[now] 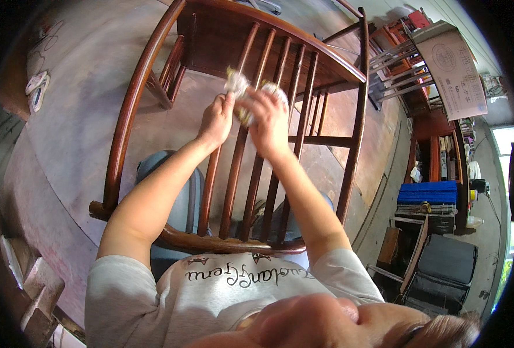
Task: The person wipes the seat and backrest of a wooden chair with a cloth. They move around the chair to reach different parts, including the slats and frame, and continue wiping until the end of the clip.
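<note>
Before me lies a dark reddish-brown wooden chair, tipped over, its slatted back nearest my body. My left hand holds the end of a crumpled whitish and yellow bundle, thumb upward, above the spindles. Close beside it on the right, my right hand is blurred, its fingers curled around another part of the bundle. Whether the bundle is cloth or plastic, I cannot tell. Both hands are above the wooden spindles, and parts of the bundle are hidden behind my fingers.
A cardboard box stands at the upper right near metal legs. Along the right wall are a wooden cabinet, a blue folded item and a dark padded chair. Shoes lie on the floor at the far left.
</note>
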The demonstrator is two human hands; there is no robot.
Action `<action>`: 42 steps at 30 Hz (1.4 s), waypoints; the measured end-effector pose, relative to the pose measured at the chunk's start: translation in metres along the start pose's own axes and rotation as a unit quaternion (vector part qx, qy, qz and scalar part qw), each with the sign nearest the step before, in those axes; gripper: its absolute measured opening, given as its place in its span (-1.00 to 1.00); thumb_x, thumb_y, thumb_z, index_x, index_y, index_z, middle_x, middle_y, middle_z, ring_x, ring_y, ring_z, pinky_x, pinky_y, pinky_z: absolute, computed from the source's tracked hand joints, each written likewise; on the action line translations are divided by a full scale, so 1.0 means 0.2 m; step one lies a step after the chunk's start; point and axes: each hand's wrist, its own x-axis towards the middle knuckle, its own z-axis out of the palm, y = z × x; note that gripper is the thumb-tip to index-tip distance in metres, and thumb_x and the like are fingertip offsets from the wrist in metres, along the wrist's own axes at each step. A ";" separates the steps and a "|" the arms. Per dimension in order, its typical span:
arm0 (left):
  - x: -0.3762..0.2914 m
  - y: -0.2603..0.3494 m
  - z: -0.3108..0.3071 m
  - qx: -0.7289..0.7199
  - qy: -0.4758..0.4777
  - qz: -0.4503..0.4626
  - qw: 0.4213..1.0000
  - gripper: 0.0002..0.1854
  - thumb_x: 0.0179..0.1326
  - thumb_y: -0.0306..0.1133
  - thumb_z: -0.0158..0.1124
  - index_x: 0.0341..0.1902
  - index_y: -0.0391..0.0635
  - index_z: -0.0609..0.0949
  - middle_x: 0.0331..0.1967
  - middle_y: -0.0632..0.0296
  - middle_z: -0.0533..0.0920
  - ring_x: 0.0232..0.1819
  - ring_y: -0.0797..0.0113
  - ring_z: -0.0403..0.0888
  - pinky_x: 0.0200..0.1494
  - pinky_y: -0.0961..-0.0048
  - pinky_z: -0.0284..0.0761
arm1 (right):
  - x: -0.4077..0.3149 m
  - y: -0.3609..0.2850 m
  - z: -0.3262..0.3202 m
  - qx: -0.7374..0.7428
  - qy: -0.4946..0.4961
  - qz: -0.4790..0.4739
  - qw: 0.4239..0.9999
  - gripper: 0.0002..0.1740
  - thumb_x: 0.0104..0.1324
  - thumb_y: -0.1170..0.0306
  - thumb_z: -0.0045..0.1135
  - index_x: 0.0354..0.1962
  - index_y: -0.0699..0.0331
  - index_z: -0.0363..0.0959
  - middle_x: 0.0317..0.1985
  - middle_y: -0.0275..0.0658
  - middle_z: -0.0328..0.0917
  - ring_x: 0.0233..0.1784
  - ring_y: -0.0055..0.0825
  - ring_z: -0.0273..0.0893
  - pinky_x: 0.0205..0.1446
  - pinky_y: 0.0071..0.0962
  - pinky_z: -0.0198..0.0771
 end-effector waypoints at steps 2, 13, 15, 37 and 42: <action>0.00 0.01 -0.01 -0.012 0.006 0.041 0.999 -0.40 0.53 0.12 -0.20 -0.20 -0.22 0.55 -0.36 -0.04 0.66 -0.24 -0.07 0.64 -0.17 0.17 0.50 | -0.16 -0.14 -0.05 0.017 -0.020 0.001 1.000 -0.33 -0.13 0.69 0.09 -0.01 0.01 0.60 0.22 -0.26 0.49 0.33 -0.10 0.32 0.37 -0.02 0.19; 0.03 0.06 -0.10 0.060 -0.055 -0.002 0.997 -0.47 0.35 0.08 0.21 -0.50 -0.15 0.46 -0.71 0.23 0.50 -0.64 0.36 0.48 -0.50 0.32 0.37 | -0.72 -0.48 -0.44 0.310 -0.180 -0.029 0.933 -0.50 -0.16 0.61 0.14 -0.18 0.11 0.66 0.12 -0.32 0.59 0.31 -0.10 0.35 0.32 -0.04 0.14; 0.05 0.04 -0.10 0.051 -0.056 0.014 0.997 -0.48 0.35 0.04 0.22 -0.52 -0.15 0.45 -0.71 0.25 0.49 -0.64 0.38 0.47 -0.51 0.33 0.35 | -0.76 -0.47 -0.47 0.346 -0.210 -0.018 0.914 -0.59 -0.11 0.58 0.18 -0.22 0.14 0.66 0.09 -0.32 0.62 0.32 -0.12 0.33 0.35 -0.06 0.12; -0.28 0.40 0.04 0.341 -0.216 0.294 0.866 -0.52 0.10 -0.12 0.46 0.04 -0.14 0.66 0.51 0.09 0.16 0.52 -0.09 0.08 0.40 -0.07 0.26 | -0.26 1.13 -0.77 0.032 0.236 0.263 0.935 -0.50 0.23 0.61 0.00 0.12 0.15 0.52 -0.08 -0.14 0.59 -0.09 -0.44 0.54 -0.02 -0.42 0.46; -0.27 0.42 0.03 0.357 -0.225 0.277 0.863 -0.54 0.10 -0.15 0.45 0.02 -0.17 0.67 0.50 0.07 0.19 0.46 -0.02 0.21 0.37 0.03 0.32 | -0.15 1.40 -0.52 -0.185 0.044 0.272 0.943 -0.59 0.24 0.26 0.19 0.07 -0.18 0.58 0.13 -0.07 0.51 0.08 -0.07 0.54 0.17 -0.13 0.47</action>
